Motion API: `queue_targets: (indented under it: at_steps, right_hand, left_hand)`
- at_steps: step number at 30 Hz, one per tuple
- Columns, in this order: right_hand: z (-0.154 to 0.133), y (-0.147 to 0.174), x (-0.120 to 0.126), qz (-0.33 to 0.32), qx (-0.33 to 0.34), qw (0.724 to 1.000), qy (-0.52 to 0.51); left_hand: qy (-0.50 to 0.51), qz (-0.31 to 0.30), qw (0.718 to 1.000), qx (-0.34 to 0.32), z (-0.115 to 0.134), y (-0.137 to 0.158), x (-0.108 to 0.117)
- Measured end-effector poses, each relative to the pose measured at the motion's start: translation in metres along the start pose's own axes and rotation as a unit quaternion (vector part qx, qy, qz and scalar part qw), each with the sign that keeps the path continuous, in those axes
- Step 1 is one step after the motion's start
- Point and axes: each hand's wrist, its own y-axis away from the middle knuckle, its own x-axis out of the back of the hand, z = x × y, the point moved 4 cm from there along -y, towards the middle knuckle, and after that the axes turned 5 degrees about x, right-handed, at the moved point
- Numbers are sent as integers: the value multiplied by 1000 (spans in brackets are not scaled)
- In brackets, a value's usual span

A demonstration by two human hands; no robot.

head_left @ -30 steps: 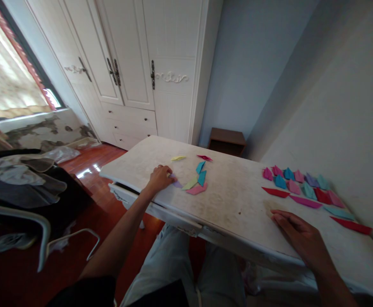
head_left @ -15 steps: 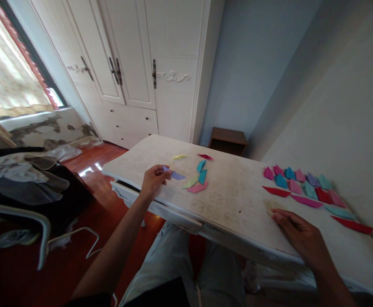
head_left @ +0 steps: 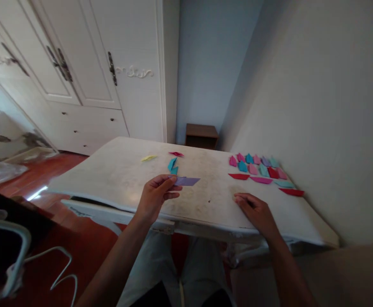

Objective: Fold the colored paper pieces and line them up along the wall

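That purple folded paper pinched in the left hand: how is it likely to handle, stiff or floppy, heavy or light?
Probably very light: the left hand holds the purple paper by one end with fingertips alone. It seems fairly stiff for paper, since it sticks out flat without drooping. It would likely slide easily if pushed on the table, being flat and thin.

Table [head_left: 116, 179] stood before the wardrobe [head_left: 87, 72]. Yellow piece [head_left: 148, 158], blue pieces [head_left: 172, 165] and rows of folded pieces [head_left: 259, 170] lay on the table; stool [head_left: 201, 134] behind it.
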Motion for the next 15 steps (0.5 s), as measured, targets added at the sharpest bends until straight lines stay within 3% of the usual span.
queue_targets:
  at_steps: [6, 10, 15]
  right_hand:
    - [-15, 6, -6, -76, 80, 993, -40]
    - [-14, 7, -7, -85, 67, 991, -81]
    - [-14, 5, -9, -95, 71, 988, -96]
  left_hand:
    - [-57, -142, 988, 22, -36, -27, -105]
    - [-108, -232, 964, 74, -69, -54, -176]
    - [-226, -277, 927, 110, -102, -78, -237]
